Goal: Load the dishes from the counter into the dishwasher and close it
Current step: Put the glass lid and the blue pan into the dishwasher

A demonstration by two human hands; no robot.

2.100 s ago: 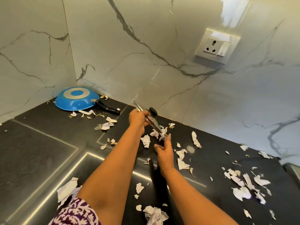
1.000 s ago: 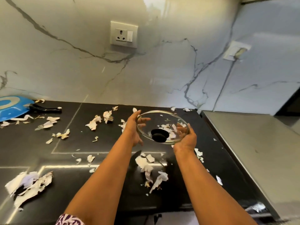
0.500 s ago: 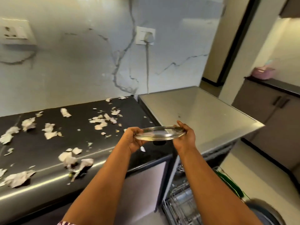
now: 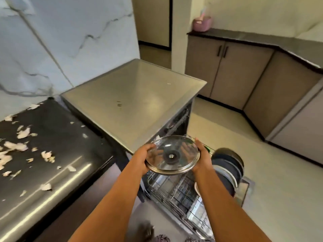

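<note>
Wire dishwasher rack pulled out below my forearms; dark pans stand at its right end. My left hand and right hand grip glass lid at opposite rim edges, fingers curled beneath, lid tilted above rack. Left: black surface, torn paper scraps scattered. Far: pink basket on cabinet top.

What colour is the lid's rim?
Silver metal rim on a clear glass lid; head view.

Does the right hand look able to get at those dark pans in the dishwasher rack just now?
Probably not yet: the right hand holds the glass lid by its rim, the left hand opposite. The dark pans stand just beside it with nothing between, so only the lid hinders.
</note>
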